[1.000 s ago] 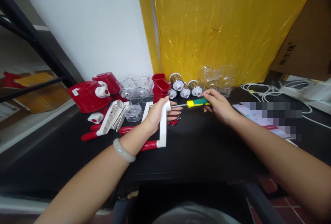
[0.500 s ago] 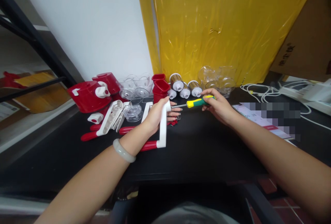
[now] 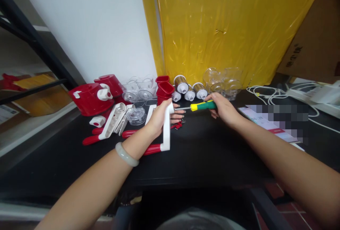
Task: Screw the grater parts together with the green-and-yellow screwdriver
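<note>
My left hand (image 3: pixel 157 117) is closed around the top of a white crank handle (image 3: pixel 166 132) whose red grip (image 3: pixel 152 149) points left at the lower end. In my right hand (image 3: pixel 221 107) is a screwdriver (image 3: pixel 203 106) with a green and yellow handle. Its metal shaft lies level and the tip meets the upper end of the crank handle; the exact contact is hidden. Small red parts (image 3: pixel 177 125) lie on the table just beyond the left fingers. Another red grip (image 3: pixel 130 133) shows behind my left wrist.
Red housings (image 3: pixel 89 99), white crank pieces (image 3: pixel 113 122) and clear plastic parts (image 3: pixel 136 116) stand at the left. Red hoppers (image 3: pixel 164 91) and several grater drums (image 3: pixel 181 84) line the back. At the right are a sheet with print (image 3: pixel 281 130) and white cables (image 3: pixel 271 93).
My right hand has shifted its hold on the screwdriver, its fingers now wrapping further round the handle's end. The left hand and crank handle stay nearly in place.
</note>
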`<control>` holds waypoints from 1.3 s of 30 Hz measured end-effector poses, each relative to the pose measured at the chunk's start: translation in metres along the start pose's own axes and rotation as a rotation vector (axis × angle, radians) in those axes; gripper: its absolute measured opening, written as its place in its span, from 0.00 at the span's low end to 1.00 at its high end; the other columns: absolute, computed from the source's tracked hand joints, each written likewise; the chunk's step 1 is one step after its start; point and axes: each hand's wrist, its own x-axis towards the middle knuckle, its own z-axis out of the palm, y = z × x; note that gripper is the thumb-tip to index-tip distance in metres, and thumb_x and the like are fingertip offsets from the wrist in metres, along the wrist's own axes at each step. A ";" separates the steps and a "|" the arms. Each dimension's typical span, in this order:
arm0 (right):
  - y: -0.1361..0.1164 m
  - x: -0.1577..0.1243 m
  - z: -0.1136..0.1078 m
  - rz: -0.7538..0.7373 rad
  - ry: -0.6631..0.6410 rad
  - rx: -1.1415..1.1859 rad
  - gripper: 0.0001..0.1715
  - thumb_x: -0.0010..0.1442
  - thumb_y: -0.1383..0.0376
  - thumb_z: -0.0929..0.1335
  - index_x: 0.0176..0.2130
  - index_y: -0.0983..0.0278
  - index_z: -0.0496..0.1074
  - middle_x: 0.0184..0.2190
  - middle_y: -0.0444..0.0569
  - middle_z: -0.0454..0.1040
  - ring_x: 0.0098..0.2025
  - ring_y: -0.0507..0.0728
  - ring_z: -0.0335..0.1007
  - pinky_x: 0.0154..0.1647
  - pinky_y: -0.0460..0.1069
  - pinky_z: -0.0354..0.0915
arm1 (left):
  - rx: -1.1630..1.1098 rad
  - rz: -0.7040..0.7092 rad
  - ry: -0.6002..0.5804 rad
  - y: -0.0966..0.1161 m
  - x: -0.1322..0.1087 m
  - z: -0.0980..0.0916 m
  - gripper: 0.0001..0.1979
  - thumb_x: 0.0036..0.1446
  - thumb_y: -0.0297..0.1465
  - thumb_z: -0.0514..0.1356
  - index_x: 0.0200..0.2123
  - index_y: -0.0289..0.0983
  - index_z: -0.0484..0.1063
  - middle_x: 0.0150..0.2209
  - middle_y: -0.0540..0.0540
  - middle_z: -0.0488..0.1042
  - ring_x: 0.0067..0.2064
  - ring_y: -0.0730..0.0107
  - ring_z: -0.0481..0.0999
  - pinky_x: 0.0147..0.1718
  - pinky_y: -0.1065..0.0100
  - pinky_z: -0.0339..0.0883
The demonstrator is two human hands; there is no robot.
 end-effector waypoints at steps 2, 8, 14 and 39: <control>-0.001 0.000 0.001 0.009 0.015 0.009 0.21 0.61 0.45 0.67 0.36 0.59 0.69 0.17 0.36 0.58 0.16 0.49 0.55 0.17 0.46 0.56 | -0.001 -0.005 -0.002 0.000 0.000 0.000 0.17 0.65 0.42 0.56 0.37 0.34 0.74 0.34 0.38 0.83 0.29 0.65 0.81 0.28 0.70 0.75; -0.004 0.001 0.004 0.000 0.036 0.097 0.19 0.56 0.50 0.73 0.36 0.60 0.69 0.21 0.37 0.61 0.19 0.48 0.56 0.21 0.47 0.60 | 0.006 -0.004 0.008 0.002 -0.003 0.002 0.17 0.66 0.41 0.54 0.37 0.34 0.73 0.34 0.38 0.83 0.28 0.65 0.81 0.27 0.70 0.75; -0.005 0.001 0.004 0.038 0.031 0.213 0.17 0.52 0.56 0.73 0.39 0.59 0.68 0.30 0.41 0.66 0.25 0.49 0.60 0.27 0.49 0.65 | 0.005 -0.004 0.005 0.002 -0.004 0.003 0.16 0.65 0.41 0.56 0.38 0.33 0.73 0.33 0.38 0.83 0.27 0.66 0.81 0.27 0.70 0.74; 0.003 0.006 0.002 0.055 0.060 0.190 0.28 0.56 0.37 0.68 0.37 0.57 0.68 0.32 0.46 0.70 0.25 0.55 0.69 0.31 0.58 0.73 | 0.015 0.027 -0.032 -0.001 -0.001 -0.001 0.18 0.66 0.41 0.55 0.38 0.33 0.74 0.33 0.37 0.82 0.18 0.75 0.73 0.23 0.73 0.70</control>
